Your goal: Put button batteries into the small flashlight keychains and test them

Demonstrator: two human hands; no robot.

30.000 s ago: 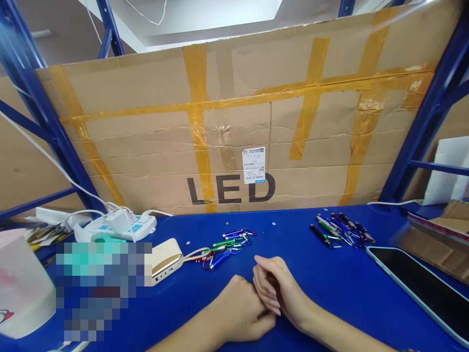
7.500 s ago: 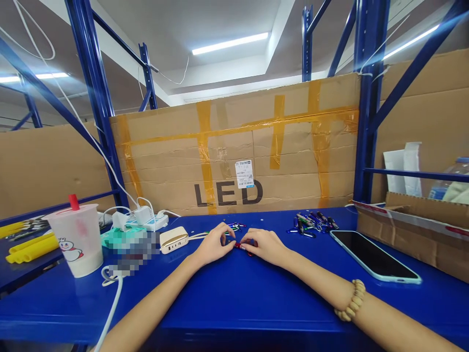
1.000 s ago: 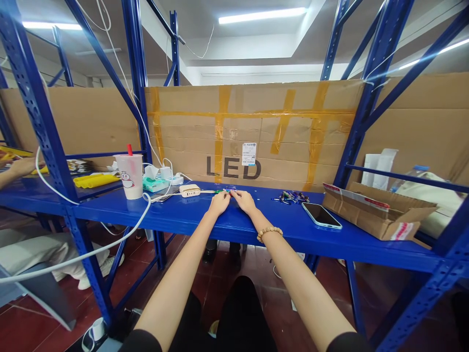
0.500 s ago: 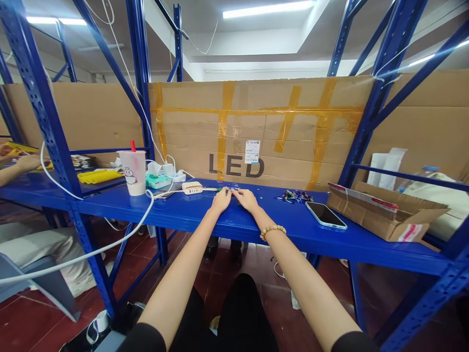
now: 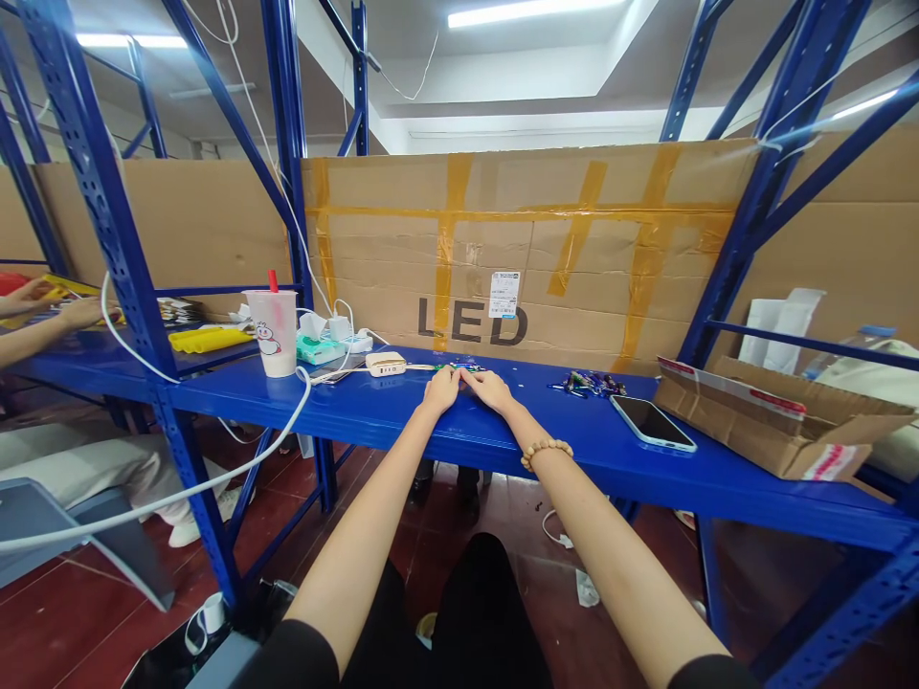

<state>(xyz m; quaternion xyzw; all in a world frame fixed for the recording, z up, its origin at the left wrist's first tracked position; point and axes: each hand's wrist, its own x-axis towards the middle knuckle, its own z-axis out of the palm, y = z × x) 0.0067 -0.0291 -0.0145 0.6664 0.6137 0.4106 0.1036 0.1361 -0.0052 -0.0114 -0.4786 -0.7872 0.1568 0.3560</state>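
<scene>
Slid inward since the earlier view: left hand, right hand, both palm-down, any pinch too small to tell, just near keychain flashlights on the blue steel bench.

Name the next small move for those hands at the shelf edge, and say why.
Probably reach the left hand forward to the row of keychain flashlights: it lies just beyond that hand, and neither it nor the right hand, both resting on the blue steel shelf, appears to hold anything.

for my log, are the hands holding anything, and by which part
Nothing visibly held: the left hand and right hand lie palm-down on the blue steel bench, near colourful metal keychain flashlights; anything tiny beneath them cannot be told.
</scene>
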